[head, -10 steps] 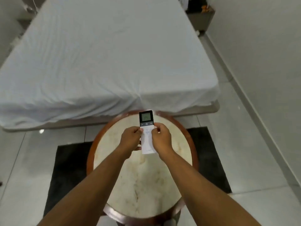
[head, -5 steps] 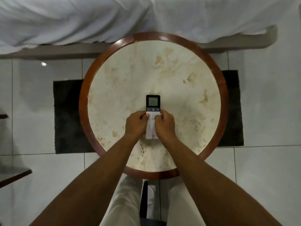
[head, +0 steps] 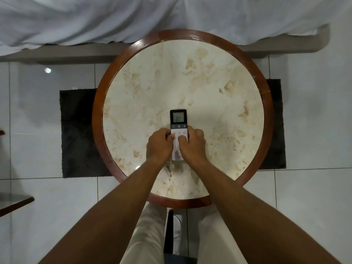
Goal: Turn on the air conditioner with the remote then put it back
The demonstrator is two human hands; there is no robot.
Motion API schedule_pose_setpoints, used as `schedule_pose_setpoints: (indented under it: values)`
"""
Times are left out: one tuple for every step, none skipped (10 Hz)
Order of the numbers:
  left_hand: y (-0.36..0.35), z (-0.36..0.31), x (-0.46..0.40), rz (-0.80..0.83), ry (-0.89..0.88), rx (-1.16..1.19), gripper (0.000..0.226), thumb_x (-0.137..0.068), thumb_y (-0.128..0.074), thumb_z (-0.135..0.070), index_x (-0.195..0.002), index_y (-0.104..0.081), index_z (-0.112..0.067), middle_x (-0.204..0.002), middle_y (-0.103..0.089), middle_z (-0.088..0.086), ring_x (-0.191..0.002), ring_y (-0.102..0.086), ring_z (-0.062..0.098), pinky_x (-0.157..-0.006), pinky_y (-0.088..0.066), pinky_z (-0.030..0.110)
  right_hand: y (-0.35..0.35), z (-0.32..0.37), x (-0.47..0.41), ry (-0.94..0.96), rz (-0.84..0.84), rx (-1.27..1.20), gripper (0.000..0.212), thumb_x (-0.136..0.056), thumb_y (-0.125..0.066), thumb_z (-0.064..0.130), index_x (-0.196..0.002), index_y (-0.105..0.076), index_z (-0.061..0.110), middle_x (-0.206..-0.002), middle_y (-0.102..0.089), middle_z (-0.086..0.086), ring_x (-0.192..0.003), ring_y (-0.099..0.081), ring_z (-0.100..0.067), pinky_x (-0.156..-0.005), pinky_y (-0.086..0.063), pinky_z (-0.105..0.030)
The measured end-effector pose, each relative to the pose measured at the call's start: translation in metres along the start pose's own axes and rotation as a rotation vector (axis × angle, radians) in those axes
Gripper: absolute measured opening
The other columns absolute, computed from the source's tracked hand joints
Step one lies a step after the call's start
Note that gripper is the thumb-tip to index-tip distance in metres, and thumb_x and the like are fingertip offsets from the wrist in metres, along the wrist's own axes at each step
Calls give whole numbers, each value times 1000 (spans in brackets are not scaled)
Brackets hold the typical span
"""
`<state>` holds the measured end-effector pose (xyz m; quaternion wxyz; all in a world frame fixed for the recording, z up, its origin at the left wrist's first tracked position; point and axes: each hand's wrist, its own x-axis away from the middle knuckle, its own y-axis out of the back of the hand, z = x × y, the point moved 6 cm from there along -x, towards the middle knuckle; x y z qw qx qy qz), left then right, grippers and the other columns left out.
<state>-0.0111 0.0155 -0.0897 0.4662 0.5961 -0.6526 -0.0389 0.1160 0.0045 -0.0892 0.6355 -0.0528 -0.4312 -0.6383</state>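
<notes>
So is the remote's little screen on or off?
On. The remote, held by the left hand and right hand, shows 24 on its lit screen.

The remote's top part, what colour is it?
Black around a grey-green screen; the rest of the remote is white. The head view shows it.

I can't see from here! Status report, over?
Left hand and right hand both gripping remote. Screen lit, over round table. Nothing in the way.
</notes>
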Motion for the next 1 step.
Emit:
schedule_pose_setpoints:
  values:
    - [7,2,8,62,-26,-127,20,-95,-53,-26,-101,-66,-12,-100,-71,7,-87,-64,23,-75,-51,35,10,1,3,-11,24,31,36,-92,-48,21,-127,-54,13,-123,-48,-13,-111,-55,-30,-88,-47,-34]
